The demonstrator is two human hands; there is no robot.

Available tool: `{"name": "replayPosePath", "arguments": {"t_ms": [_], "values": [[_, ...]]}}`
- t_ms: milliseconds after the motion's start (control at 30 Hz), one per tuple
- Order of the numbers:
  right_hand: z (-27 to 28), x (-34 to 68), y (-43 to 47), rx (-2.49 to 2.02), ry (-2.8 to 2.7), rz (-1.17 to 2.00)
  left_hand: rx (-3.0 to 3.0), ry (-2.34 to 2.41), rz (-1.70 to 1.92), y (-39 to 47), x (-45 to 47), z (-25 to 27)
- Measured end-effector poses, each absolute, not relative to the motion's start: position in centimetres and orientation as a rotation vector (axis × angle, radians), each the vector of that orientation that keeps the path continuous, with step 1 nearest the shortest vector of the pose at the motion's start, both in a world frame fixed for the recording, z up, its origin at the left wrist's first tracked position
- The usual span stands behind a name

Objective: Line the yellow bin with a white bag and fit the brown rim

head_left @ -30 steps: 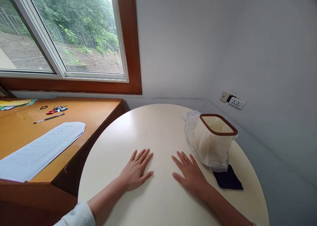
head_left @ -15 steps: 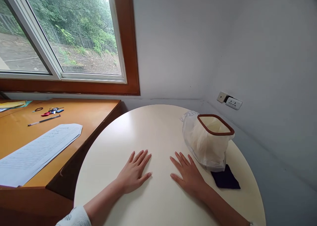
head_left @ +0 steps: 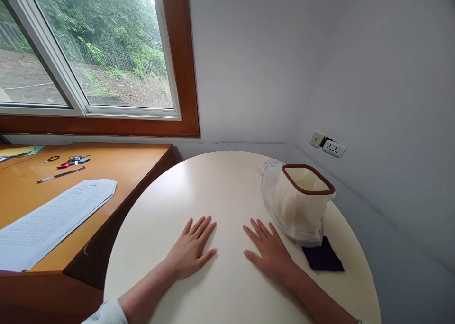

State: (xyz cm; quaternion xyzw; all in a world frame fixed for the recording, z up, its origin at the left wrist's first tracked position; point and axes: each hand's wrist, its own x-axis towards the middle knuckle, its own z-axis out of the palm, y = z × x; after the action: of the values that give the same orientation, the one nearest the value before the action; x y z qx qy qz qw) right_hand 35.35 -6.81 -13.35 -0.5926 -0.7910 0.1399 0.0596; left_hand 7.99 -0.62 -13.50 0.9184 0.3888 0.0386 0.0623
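The left hand (head_left: 190,252) and right hand (head_left: 272,254) lie palm-down on the surface (head_left: 213,186), fingers spread, gripping nothing, the bin (head_left: 304,212) just beyond and rightward of the nearer right hand, beside the cloth (head_left: 324,257)

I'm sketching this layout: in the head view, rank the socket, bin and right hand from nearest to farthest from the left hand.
From the left hand:
1. Right hand, palm down on the table to its right.
2. Bin, farther right and back, beyond the right hand.
3. Socket, on the wall past the bin.
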Motion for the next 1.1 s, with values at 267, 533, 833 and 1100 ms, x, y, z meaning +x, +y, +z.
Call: {"name": "replayPosePath", "arguments": {"t_ms": [267, 533, 833, 1100], "values": [[-13.4, 35.3, -6.9, -1.785, -2.394, 0.413, 2.765, 1.18, 0.123, -0.5, 8.0, -13.5], [-13.6, 35.5, -6.9, -1.74, -2.378, 0.365, 2.777, 1.169, 0.152, -0.6, 8.0, -13.6], [-12.8, 37.0, -6.1, -1.282, -1.989, -0.19, 2.589, 1.306, 0.62, -1.0, 7.8, -13.0], [-8.4, 44.9, -3.7, -1.668, -1.454, -0.786, 1.978, 1.428, 1.036, -0.4, 10.4, -12.1]]}}
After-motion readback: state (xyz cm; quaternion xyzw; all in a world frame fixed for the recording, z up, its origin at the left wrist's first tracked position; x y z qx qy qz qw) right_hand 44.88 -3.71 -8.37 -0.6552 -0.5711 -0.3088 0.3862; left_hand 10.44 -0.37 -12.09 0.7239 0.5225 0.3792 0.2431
